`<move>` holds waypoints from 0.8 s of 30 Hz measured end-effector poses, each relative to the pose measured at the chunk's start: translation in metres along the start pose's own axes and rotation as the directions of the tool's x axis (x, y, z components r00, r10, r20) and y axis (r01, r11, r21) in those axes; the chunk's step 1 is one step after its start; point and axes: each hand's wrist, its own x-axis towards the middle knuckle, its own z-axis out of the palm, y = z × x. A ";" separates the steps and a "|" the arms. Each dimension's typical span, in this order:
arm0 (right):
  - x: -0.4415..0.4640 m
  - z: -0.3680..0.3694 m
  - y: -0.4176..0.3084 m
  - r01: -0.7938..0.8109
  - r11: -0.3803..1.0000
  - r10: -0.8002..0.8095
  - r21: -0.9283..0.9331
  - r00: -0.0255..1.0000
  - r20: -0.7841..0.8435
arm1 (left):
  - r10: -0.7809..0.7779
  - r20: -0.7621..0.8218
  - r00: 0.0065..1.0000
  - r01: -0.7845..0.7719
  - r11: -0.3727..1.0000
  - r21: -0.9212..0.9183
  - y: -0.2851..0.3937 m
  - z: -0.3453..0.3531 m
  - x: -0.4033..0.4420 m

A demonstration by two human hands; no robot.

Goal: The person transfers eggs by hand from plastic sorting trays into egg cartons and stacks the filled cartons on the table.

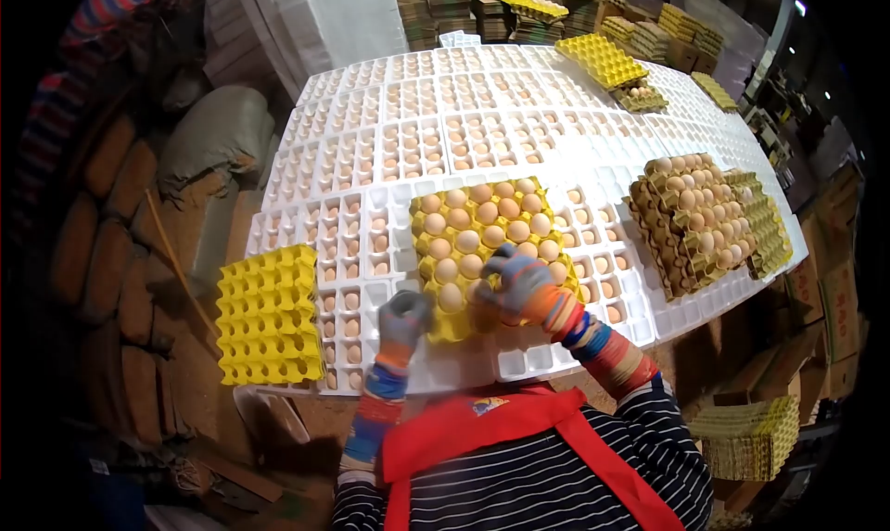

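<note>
A yellow egg tray (pixel 449 326) filled with brown eggs lies on the white foam trays in front of me, its near edge showing bare cups. My right hand (pixel 515 282), in a grey glove, is over the tray's near part. Its fingers curl down around an egg, slightly smeared by motion. My left hand (pixel 405 316), gloved too, is just left of the tray's near corner, above the white cells. Its fingers are curled closed, and what they hold, if anything, is hidden.
White foam trays (pixel 414 151) with eggs cover the table. Empty yellow egg trays (pixel 269 316) are at the near left. Stacked cardboard egg trays (pixel 693 217) with eggs stand at right. Another yellow tray (pixel 601 60) lies at the back. Sacks (pixel 215 141) rest left of the table.
</note>
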 end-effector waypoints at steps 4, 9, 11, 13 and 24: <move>0.000 0.040 -0.011 0.075 0.935 0.023 -0.346 0.963 0.269 | 0.201 0.034 0.979 -0.136 0.521 0.843 0.041 0.039 0.007; 0.005 0.010 0.008 -0.070 0.836 0.077 0.544 0.997 0.010 | 0.213 -0.064 0.975 -0.142 0.817 0.558 0.021 0.030 0.005; 0.008 -0.006 0.023 -0.365 0.358 0.151 0.860 0.931 0.333 | 0.050 -0.177 0.983 -0.034 0.995 0.093 0.022 0.023 0.007; 0.017 -0.011 0.026 -0.353 0.456 0.083 0.817 0.931 0.356 | 0.089 -0.145 0.985 -0.132 0.937 -0.322 -0.004 0.011 0.028; 0.065 -0.004 -0.023 0.026 0.917 0.126 -0.398 0.927 0.352 | 0.206 0.021 0.978 -0.097 0.362 0.927 0.038 0.040 0.076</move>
